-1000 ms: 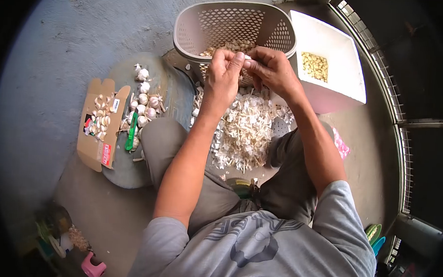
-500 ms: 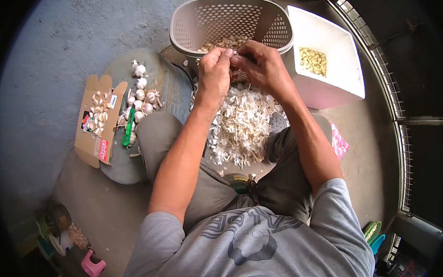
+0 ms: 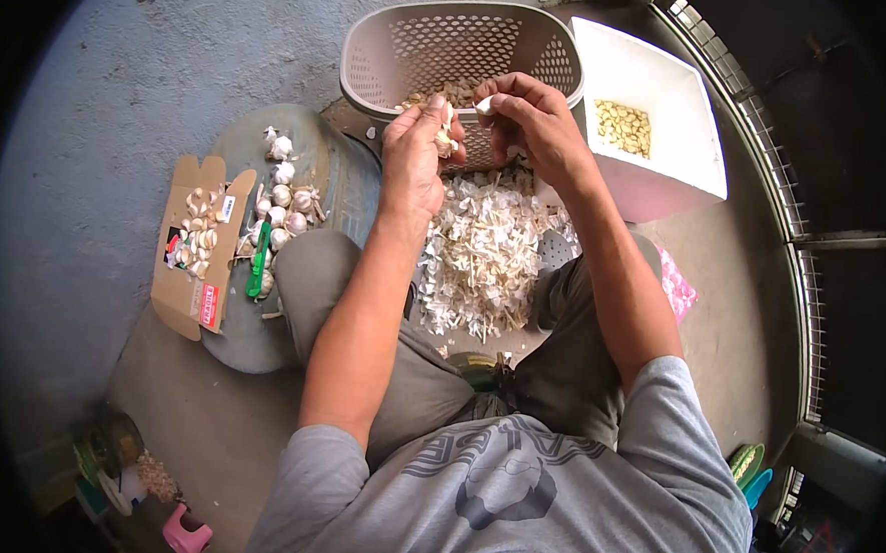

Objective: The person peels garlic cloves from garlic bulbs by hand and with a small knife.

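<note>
Garlic (image 3: 442, 136) is sitting in our left hand (image 3: 414, 165), just above the near rim of the basket (image 3: 375, 48), and we are pulling our hands apart. Half a second ago the fingertips were pressing together on one piece; now a gap is opening between them. We are judging that a clove (image 3: 485, 104) is coming free, since our right hand (image 3: 536, 126) is carrying off a small white piece. The left grip is curling closed around the garlic, thumb and fingers pinching it. The right grip is closing on the clove between thumb and forefinger, the other fingers folding loosely. Both are hanging over the basket, with the peel heap (image 3: 485, 249) lying below our wrists.
</note>
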Available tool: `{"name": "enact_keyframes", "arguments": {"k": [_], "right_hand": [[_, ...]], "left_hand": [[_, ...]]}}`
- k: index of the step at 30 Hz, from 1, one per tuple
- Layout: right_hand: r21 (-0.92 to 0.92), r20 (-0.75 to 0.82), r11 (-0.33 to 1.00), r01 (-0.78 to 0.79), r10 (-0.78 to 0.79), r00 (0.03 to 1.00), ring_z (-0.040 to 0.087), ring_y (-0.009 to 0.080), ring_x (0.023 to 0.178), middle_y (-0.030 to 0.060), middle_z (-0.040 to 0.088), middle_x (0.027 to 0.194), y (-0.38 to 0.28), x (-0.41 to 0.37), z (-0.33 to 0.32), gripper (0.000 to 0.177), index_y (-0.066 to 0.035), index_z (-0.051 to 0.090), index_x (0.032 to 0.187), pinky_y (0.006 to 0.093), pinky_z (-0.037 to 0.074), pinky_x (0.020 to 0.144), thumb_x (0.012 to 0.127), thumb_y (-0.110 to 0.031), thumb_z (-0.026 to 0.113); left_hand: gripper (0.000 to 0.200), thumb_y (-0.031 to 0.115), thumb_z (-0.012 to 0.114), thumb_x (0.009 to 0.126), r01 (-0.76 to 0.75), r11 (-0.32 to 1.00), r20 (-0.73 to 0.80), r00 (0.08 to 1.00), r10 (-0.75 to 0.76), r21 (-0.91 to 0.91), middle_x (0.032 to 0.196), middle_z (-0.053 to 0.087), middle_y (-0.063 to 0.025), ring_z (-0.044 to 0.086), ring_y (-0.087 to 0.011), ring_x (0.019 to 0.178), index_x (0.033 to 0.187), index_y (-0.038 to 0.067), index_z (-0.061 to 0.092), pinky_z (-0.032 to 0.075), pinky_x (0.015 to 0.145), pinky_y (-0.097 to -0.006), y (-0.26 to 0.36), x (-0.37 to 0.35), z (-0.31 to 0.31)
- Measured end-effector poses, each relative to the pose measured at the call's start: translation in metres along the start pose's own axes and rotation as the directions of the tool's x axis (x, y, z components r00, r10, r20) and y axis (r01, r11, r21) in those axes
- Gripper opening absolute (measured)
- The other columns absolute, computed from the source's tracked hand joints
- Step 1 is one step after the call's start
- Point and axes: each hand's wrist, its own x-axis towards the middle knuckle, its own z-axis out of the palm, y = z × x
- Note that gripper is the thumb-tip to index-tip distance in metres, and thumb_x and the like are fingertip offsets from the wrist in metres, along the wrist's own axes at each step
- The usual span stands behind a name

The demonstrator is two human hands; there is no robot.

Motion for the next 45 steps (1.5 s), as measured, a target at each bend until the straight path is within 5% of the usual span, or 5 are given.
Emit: {"name": "enact_keyframes", "arguments": {"k": [9,15,26,35,45], "right_hand": [[-0.254,0.036,0.966,0.050,-0.042,0.998,0.066,0.0122,0.070,0.0070,0.068,0.084,0.015,0.003,0.009,0.016,0.006,0.063,0.108,0.0281,0.057,0.060,0.102,-0.009,0.061],[-0.030,0.022,1.000,0.002,-0.001,1.000,0.065,0.0103,0.069,0.0058,0.069,0.086,0.012,0.004,-0.001,0.016,0.004,0.064,0.113,0.0264,0.055,0.059,0.101,-0.007,0.062],[-0.524,0.132,0.826,0.208,-0.163,0.978,0.065,0.0127,0.076,0.0072,0.070,0.080,-0.010,-0.012,0.016,0.013,0.003,0.067,0.102,0.0304,0.053,0.070,0.095,-0.006,0.070],[0.251,-0.009,0.967,-0.037,0.040,0.999,0.065,0.0124,0.064,0.0066,0.066,0.085,0.007,0.022,-0.024,0.016,0.001,0.066,0.104,0.0300,0.057,0.053,0.102,-0.014,0.063],[-0.328,0.063,0.943,-0.055,0.080,0.995,0.056,0.0087,0.052,0.0003,0.059,0.066,-0.006,0.004,0.004,0.020,0.001,0.065,0.092,0.0258,0.044,0.046,0.103,-0.015,0.061]], "left_hand": [[0.016,0.022,0.067,0.101,-0.006,1.000,0.035,0.999,0.006,0.010,0.082,0.066,-0.0022,0.061,-0.0108,0.067,0.103,0.006,0.065,0.051,0.054,-0.0262,-0.005,-0.002,0.001],[0.017,0.024,0.067,0.101,0.136,0.988,0.014,0.991,-0.136,-0.079,0.081,0.065,0.0000,0.061,-0.0102,0.068,0.104,0.007,0.066,0.051,0.055,-0.0265,0.000,-0.003,-0.003],[0.031,0.036,0.068,0.101,0.147,0.983,-0.052,0.987,-0.153,-0.108,0.070,0.058,0.0011,0.053,-0.0112,0.059,0.098,0.005,0.066,0.046,0.051,-0.0301,-0.009,-0.012,0.008],[0.034,0.038,0.059,0.105,0.180,0.983,0.003,0.984,-0.180,-0.046,0.085,0.062,-0.0026,0.061,-0.0177,0.069,0.105,0.005,0.065,0.049,0.060,-0.0340,-0.011,-0.012,0.006],[0.020,0.028,0.067,0.101,0.057,0.993,0.052,0.997,-0.062,0.100,0.085,0.063,0.0032,0.059,-0.0105,0.069,0.106,0.008,0.067,0.046,0.059,-0.0278,-0.005,-0.018,0.013]]}}
